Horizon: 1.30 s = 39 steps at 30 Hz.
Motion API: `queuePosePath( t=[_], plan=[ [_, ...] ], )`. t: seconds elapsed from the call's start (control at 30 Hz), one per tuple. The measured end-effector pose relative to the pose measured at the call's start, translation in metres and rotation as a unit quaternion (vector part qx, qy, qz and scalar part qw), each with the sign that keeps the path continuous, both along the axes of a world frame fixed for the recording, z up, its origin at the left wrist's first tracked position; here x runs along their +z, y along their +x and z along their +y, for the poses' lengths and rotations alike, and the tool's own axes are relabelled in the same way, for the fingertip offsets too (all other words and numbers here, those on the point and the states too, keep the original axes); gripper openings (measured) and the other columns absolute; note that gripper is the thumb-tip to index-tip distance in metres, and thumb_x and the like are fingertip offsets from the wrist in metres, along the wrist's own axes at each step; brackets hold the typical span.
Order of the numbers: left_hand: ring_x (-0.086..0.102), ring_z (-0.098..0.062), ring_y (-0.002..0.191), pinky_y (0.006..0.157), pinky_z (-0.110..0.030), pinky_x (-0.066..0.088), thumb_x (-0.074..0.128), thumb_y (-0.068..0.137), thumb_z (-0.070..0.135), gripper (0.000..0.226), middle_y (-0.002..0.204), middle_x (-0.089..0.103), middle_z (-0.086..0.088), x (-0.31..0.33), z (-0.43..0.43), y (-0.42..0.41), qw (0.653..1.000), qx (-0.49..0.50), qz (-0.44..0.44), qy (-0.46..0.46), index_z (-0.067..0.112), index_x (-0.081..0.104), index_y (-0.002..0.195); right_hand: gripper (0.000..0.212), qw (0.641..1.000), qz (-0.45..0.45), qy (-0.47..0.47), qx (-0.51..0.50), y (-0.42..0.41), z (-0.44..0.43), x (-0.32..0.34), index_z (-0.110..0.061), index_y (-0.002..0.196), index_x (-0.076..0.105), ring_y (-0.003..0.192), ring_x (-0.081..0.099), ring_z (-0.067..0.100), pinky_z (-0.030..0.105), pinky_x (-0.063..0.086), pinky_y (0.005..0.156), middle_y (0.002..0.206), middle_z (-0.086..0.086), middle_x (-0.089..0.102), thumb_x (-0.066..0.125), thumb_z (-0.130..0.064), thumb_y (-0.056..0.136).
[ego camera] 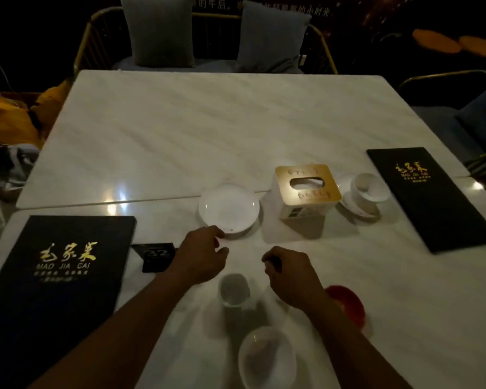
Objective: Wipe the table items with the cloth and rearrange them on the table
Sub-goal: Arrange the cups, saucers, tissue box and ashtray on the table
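On the white marble desk (180, 130), both hands are seen low in the frame, forearms entering from the near edge.

Left hand (201, 255): grip loosely curled, nothing held. Fingertips (218, 233) are placed at the near rim of the small white plate (228, 209); actual contact cannot be told. The plate lies just beyond the grip. A small black number stand (156, 256) marked "32" sits just left of the wrist, and a black menu (54, 273) lies flat further left, near the desk corner.

Right hand (289, 273): grip curled narrow, fingers tucked under; whether anything is pinched cannot be told. No cloth is made out in either grip.

Between the two wrists, slightly nearer than both grips, a white cup (234, 290) stands upright. Nearer still, a white bowl (267, 357) is seen at the bottom edge. A red dish (348, 301) is partly hidden behind the right wrist, on its right side.

Beyond the right grip, a tissue box (306, 189) with a gold slotted top stands upright, just right of the plate. Further right, a second white cup (366, 186) rests on a saucer (358, 207), and a second black menu (429, 197) lies flat toward the right edge.

Lighting is dim; fine detail is soft.
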<state>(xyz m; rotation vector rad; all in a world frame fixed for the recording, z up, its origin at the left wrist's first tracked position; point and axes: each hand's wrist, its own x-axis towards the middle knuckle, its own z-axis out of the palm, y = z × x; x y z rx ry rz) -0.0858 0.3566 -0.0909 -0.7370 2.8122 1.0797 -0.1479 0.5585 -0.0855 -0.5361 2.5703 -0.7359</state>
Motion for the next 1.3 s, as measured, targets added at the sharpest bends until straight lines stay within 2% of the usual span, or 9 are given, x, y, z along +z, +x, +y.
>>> queuePosePath(
  t=[0.17,0.3,0.5,0.6,0.7,0.83,0.97,1.1,1.3],
  plan=[
    [0.06,-0.012,0.088,0.081,-0.028,0.051,0.069,0.088,0.035,0.04,0.099,0.064,0.003,-0.011,0.018,0.055,0.999,0.041,-0.019,0.028,0.022,0.058,0.124,0.015,0.998,0.016,0.032,-0.05,0.049,0.05,-0.005,-0.021,0.105,0.069,0.086,0.065,0.013,0.025,0.051,0.077,0.1,-0.004,0.072,0.059,-0.021,0.093],
    [0.056,-0.012,0.089,0.078,-0.023,0.044,0.069,0.089,0.031,0.044,0.103,0.063,-0.001,-0.018,0.031,0.088,0.997,0.055,-0.025,0.053,0.02,0.053,0.129,0.018,0.995,0.025,0.039,-0.089,0.075,0.073,-0.022,-0.022,0.11,0.068,0.084,0.06,0.006,0.017,0.044,0.074,0.106,-0.005,0.07,0.063,-0.022,0.093],
    [0.063,-0.015,0.086,0.072,-0.028,0.052,0.063,0.09,0.038,0.028,0.096,0.064,0.0,-0.021,0.061,0.112,0.983,0.088,-0.112,0.113,0.02,0.05,0.106,0.027,0.994,-0.036,0.056,-0.091,0.099,0.081,-0.033,-0.028,0.116,0.063,0.087,0.058,0.0,0.012,0.04,0.068,0.102,-0.01,0.065,0.064,-0.04,0.091],
    [0.068,-0.02,0.085,0.073,-0.035,0.061,0.061,0.089,0.039,0.022,0.096,0.065,-0.002,-0.023,0.085,0.121,0.959,0.096,-0.166,0.207,0.018,0.057,0.094,0.025,0.992,-0.065,0.053,-0.097,0.107,0.083,-0.035,-0.026,0.115,0.065,0.081,0.061,0.0,0.012,0.044,0.066,0.091,-0.013,0.064,0.063,-0.031,0.091],
    [0.07,-0.024,0.084,0.061,-0.031,0.062,0.062,0.091,0.036,0.02,0.103,0.062,-0.007,-0.019,0.106,0.125,0.931,0.098,-0.199,0.289,0.02,0.056,0.101,0.02,0.99,-0.069,0.04,-0.112,0.113,0.084,-0.036,-0.025,0.109,0.07,0.076,0.063,0.0,0.012,0.048,0.064,0.087,-0.014,0.067,0.061,-0.021,0.092],
    [0.069,-0.024,0.084,0.059,-0.029,0.062,0.063,0.089,0.033,0.017,0.099,0.062,-0.004,-0.014,0.118,0.12,0.936,0.081,-0.184,0.29,0.021,0.056,0.1,0.021,0.992,-0.053,0.033,-0.111,0.116,0.083,-0.033,-0.022,0.108,0.073,0.082,0.062,0.001,0.014,0.05,0.073,0.102,-0.006,0.073,0.061,-0.015,0.092],
    [0.07,-0.023,0.08,0.06,-0.031,0.062,0.061,0.088,0.03,0.02,0.095,0.064,-0.004,0.004,0.114,0.105,0.952,0.062,-0.152,0.26,0.021,0.057,0.105,0.024,0.994,-0.022,0.019,-0.109,0.101,0.082,-0.013,-0.016,0.116,0.07,0.068,0.054,-0.002,0.008,0.042,0.057,0.106,-0.001,0.073,0.059,-0.015,0.095],
    [0.072,-0.021,0.07,0.062,-0.038,0.063,0.067,0.083,0.026,0.018,0.086,0.07,-0.006,0.027,0.093,0.08,0.966,0.059,-0.083,0.238,0.025,0.062,0.101,0.022,0.989,0.003,-0.035,-0.146,0.073,0.073,0.018,-0.018,0.113,0.069,0.066,0.058,-0.004,0.008,0.043,0.057,0.085,-0.012,0.067,0.062,-0.018,0.092],
    [0.069,-0.015,0.086,0.08,-0.043,0.061,0.07,0.081,0.021,0.033,0.094,0.069,0.008,0.042,0.054,0.031,0.968,0.114,0.045,0.22,0.036,0.063,0.109,0.019,0.97,0.02,-0.12,-0.209,0.016,0.026,0.038,-0.019,0.108,0.069,0.084,0.064,0.008,0.029,0.056,0.08,0.092,-0.009,0.067,0.066,-0.029,0.093]
  ],
)
